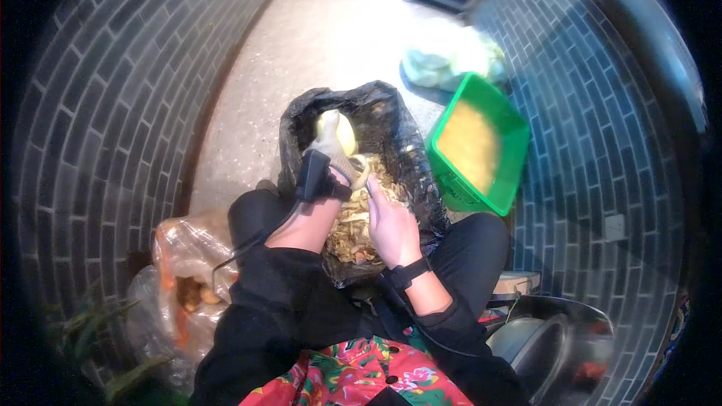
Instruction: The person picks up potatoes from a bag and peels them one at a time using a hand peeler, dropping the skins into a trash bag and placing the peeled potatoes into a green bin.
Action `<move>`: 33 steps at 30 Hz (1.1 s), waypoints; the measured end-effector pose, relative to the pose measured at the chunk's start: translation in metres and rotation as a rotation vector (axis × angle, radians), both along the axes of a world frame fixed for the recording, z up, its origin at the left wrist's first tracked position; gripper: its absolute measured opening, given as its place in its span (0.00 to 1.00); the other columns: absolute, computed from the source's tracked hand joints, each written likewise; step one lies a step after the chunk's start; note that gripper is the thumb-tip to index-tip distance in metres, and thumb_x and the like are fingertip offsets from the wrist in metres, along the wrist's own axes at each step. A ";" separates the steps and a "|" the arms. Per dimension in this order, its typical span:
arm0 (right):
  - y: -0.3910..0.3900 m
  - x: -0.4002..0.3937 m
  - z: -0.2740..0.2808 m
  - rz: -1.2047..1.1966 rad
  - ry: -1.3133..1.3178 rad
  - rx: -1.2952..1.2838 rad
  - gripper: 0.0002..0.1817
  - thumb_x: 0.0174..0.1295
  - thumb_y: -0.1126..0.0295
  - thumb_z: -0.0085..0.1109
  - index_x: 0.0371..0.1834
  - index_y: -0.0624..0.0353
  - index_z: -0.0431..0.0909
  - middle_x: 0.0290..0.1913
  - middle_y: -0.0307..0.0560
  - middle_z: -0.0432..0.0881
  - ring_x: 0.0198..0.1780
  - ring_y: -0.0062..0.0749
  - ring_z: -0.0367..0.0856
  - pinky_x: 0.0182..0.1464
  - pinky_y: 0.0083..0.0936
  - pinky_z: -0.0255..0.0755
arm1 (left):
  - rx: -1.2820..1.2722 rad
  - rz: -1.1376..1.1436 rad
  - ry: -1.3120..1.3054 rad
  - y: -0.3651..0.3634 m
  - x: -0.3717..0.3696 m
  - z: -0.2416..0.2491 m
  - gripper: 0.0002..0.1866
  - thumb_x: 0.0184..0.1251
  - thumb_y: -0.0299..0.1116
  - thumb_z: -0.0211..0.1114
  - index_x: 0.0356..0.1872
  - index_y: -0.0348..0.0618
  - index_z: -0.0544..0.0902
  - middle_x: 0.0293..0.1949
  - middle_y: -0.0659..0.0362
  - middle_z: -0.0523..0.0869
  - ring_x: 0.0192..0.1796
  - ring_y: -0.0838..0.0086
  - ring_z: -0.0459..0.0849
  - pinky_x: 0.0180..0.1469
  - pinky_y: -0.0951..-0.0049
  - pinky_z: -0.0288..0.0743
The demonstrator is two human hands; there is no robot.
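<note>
The left hand (329, 135) (in what looks like a pale glove) is curled around a peeled potato (345, 135) over the open black bag (298, 116). The right hand (392, 229) is closed on a small tool (368, 185) just beside it, above the peelings (355, 234) in the bag. A green tub (514, 131) of yellowish contents is near the bag, on the right.

Left of my left hand (329, 143), I could pass over the floor (244, 116) between the black bag (290, 129) and the brick wall (150, 90). Right of my right hand (394, 230), the bag's side and the green tub (515, 154) block me.
</note>
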State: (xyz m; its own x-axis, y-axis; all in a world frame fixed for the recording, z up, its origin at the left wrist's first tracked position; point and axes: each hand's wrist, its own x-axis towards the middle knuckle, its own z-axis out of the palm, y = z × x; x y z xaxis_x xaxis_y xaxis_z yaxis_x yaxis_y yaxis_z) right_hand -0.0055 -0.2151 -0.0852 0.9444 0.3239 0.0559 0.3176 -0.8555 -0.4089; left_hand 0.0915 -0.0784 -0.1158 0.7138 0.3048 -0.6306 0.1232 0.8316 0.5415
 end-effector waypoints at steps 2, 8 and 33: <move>-0.003 -0.003 -0.002 -0.045 0.117 0.047 0.22 0.69 0.67 0.51 0.67 0.48 0.70 0.29 0.63 0.81 0.32 0.59 0.81 0.36 0.50 0.74 | -0.026 0.044 -0.112 0.006 0.015 -0.029 0.22 0.63 0.60 0.62 0.36 0.50 0.78 0.24 0.60 0.78 0.23 0.69 0.78 0.22 0.69 0.77; -0.026 0.008 0.004 -0.116 -0.045 0.428 0.19 0.71 0.63 0.51 0.64 0.45 0.74 0.33 0.65 0.81 0.35 0.58 0.83 0.37 0.45 0.75 | -0.094 0.013 -0.340 0.004 0.014 -0.010 0.22 0.69 0.57 0.55 0.39 0.47 0.79 0.28 0.58 0.80 0.29 0.68 0.81 0.33 0.69 0.81; -0.012 0.024 0.014 -0.050 -0.024 0.079 0.21 0.69 0.64 0.50 0.65 0.52 0.71 0.25 0.66 0.79 0.27 0.63 0.80 0.32 0.54 0.73 | -0.325 -0.002 -0.492 -0.005 0.030 -0.081 0.12 0.70 0.40 0.58 0.45 0.43 0.81 0.40 0.59 0.85 0.42 0.69 0.83 0.48 0.68 0.78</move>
State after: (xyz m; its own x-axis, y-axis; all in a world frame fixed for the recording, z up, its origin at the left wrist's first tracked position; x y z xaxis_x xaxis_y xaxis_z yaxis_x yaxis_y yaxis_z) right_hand 0.0187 -0.2273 -0.0712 0.9575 0.2697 0.1019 0.2854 -0.8360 -0.4687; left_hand 0.1213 -0.0836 -0.1965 0.9465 0.1494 -0.2861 -0.0759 0.9645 0.2528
